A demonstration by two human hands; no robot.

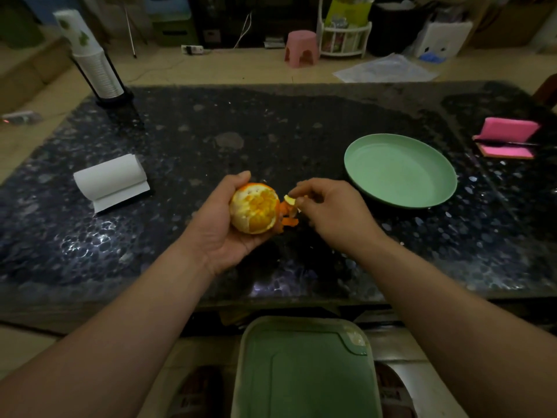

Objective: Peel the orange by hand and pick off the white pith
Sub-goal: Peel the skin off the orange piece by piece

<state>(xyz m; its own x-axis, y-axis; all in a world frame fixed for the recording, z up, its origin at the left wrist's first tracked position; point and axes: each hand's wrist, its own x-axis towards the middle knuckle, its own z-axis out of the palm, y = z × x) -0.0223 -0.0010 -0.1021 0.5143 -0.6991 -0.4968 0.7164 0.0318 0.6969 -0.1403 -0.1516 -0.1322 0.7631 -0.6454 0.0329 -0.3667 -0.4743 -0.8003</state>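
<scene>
Orange, mostly peeled: cupped in left hand above the tabletop, bared side up for access. Right hand fingers pinch a still-attached peel strip, probably to tear it. Green plate just right, likely for scraps.

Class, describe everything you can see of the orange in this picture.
The orange is round and mostly peeled: the side facing the camera shows bright flesh patched with white pith, and rind remains along its far edge. A curling strip of peel hangs at its right side. The left hand cradles it above the dark table, fingers curled round it; the right hand pinches the strip.
</scene>
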